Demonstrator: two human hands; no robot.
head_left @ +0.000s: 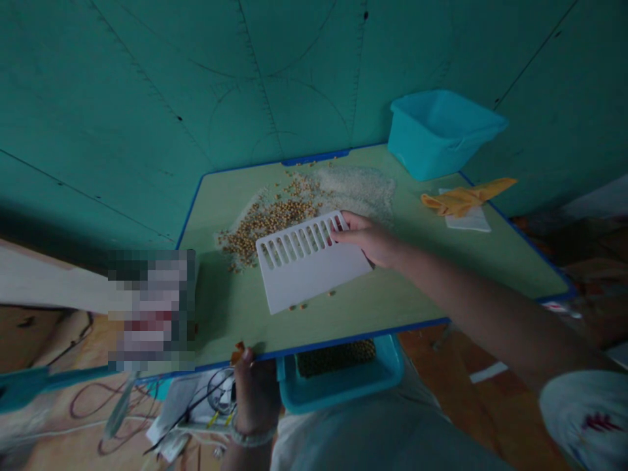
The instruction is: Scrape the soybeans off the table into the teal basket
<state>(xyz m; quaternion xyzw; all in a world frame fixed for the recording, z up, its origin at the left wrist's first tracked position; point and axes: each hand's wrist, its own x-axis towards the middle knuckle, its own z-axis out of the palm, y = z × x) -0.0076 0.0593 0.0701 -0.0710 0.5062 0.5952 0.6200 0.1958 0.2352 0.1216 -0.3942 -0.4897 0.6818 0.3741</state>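
Note:
My right hand (370,241) grips the upper right corner of a white slotted plastic board (314,275), fingers reaching around it by the slots. The board is tilted over the table, just in front of spread yellowish beans (265,224) and a patch of white grains (363,186). My left hand (256,389) is at the table's front edge, thumb on top near a small orange-brown piece (238,353). Its other fingers are hidden, so what it grips is unclear. Beside it, a blue tub (338,392) holding dark greenish beans sits under the table edge.
On the blue-edged green table (510,268) stand a turquoise bin (432,154) at the back right and an orange cloth (464,198) on white paper. A few loose beans (303,306) lie near the front. A green wall rises behind; a pixelated patch (152,314) covers the left.

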